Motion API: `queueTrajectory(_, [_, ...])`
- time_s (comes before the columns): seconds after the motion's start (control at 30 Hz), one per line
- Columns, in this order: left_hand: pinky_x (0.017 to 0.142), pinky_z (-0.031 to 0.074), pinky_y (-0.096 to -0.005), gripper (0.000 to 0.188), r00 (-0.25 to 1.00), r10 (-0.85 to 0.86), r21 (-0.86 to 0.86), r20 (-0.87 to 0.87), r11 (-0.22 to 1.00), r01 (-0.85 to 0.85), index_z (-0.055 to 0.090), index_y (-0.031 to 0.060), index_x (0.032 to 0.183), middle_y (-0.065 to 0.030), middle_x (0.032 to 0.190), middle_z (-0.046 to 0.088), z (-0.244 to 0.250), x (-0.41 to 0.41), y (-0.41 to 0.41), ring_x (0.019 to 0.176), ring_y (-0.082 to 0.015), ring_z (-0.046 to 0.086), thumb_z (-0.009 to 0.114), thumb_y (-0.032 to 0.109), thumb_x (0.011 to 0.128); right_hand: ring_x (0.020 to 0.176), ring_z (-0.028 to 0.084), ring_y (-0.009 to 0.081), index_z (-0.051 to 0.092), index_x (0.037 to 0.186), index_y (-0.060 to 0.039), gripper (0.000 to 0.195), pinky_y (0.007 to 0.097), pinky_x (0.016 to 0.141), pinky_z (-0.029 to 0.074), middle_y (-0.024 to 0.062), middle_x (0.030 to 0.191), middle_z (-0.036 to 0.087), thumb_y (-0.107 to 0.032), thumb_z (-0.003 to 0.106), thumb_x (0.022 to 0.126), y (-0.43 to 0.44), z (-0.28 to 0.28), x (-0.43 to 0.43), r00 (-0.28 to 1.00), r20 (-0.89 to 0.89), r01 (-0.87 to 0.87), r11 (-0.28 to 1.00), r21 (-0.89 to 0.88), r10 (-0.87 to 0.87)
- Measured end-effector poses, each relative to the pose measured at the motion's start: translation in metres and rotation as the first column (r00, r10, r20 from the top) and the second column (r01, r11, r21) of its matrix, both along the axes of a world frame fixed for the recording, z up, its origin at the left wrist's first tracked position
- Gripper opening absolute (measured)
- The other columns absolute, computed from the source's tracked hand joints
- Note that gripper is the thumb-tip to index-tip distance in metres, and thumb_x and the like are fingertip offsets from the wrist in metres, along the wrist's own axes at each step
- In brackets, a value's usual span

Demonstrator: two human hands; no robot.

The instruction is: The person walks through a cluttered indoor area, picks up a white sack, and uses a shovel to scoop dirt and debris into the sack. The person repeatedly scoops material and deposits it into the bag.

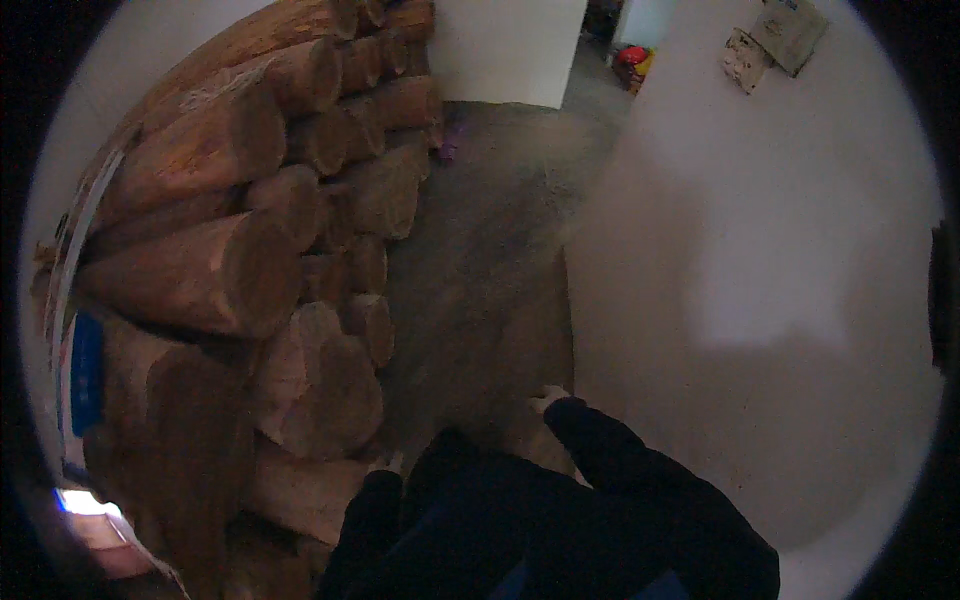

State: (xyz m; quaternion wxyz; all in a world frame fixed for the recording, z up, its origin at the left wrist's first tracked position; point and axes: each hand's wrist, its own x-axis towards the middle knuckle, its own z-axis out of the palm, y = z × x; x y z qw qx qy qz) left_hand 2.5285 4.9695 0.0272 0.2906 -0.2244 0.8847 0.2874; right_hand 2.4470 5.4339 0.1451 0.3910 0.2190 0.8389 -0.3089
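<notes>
My right hand (547,397) hangs low beside the base of the pale wall, just past the cuff of a dark sleeve; it is small and blurred, and its fingers are hard to make out. My left hand (385,463) shows only partly at the end of the other dark sleeve, close to the stacked logs (319,390). Whether it touches them or holds anything cannot be told. Between the hands, the front of a dark jacket (510,517) hides part of the floor (480,300).
Cut logs (262,274) are piled high along the left, their round ends facing the passage. A plain wall (750,262) bounds the right side. Ahead are a white door panel (510,52), a doorway with red and yellow items (634,56), and a small purple thing (448,152) on the floor.
</notes>
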Motion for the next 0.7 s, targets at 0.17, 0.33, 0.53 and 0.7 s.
queueTrajectory(0.17, [0.105, 0.041, -0.0415, 0.068, 0.95, -0.239, -0.024, 0.203, 0.968, 0.249, 0.055, 0.0016, 0.134, -0.0194, 0.138, 0.054, 0.023, -0.093, 0.053, 0.126, -0.0343, 0.051, 0.053, 0.055, 0.092, 0.113, 0.059, 0.0382, 0.062, 0.127, -0.006, 0.061, 0.0428, 0.097, 0.048, 0.0205, 0.127, 0.061, -0.05, 0.062, 0.085, 0.022, -0.046, -0.032, 0.993, -0.02, -0.11, 0.988, 0.105, 0.112])
queueTrajectory(0.33, [0.102, 0.043, -0.0416, 0.066, 0.924, -0.244, 0.018, 0.294, 0.968, 0.25, 0.055, 0.0013, 0.134, -0.0197, 0.136, 0.055, 0.013, -0.174, 0.071, 0.123, -0.0325, 0.054, 0.056, 0.052, 0.091, 0.112, 0.06, 0.0371, 0.063, 0.126, -0.0083, 0.058, 0.0437, 0.096, 0.049, 0.0201, 0.126, 0.062, -0.049, 0.062, 0.086, 0.068, -0.091, -0.072, 0.999, 0.017, -0.053, 0.995, 0.089, 0.051])
queueTrajectory(0.53, [0.099, 0.046, -0.0417, 0.065, 0.919, -0.221, 0.089, 0.327, 0.975, 0.203, 0.055, 0.001, 0.134, -0.0201, 0.134, 0.057, 0.008, -0.31, 0.108, 0.119, -0.0304, 0.056, 0.061, 0.049, 0.09, 0.117, 0.058, 0.0351, 0.062, 0.127, -0.0063, 0.057, 0.0419, 0.098, 0.048, 0.0212, 0.128, 0.061, -0.045, 0.065, 0.085, 0.13, -0.061, -0.174, 0.987, 0.157, -0.054, 0.986, 0.159, 0.029])
queueTrajectory(0.7, [0.096, 0.048, -0.0418, 0.064, 0.962, 0.029, 0.263, 0.272, 0.959, -0.104, 0.055, 0.0007, 0.134, -0.0204, 0.131, 0.059, 0.024, -0.451, 0.147, 0.116, -0.0286, 0.058, 0.064, 0.046, 0.09, 0.122, 0.055, 0.0351, 0.06, 0.129, -0.0057, 0.059, 0.04, 0.103, 0.044, 0.0217, 0.132, 0.058, -0.044, 0.065, 0.085, 0.115, -0.026, -0.255, 0.935, 0.028, 0.351, 0.935, 0.054, -0.353])
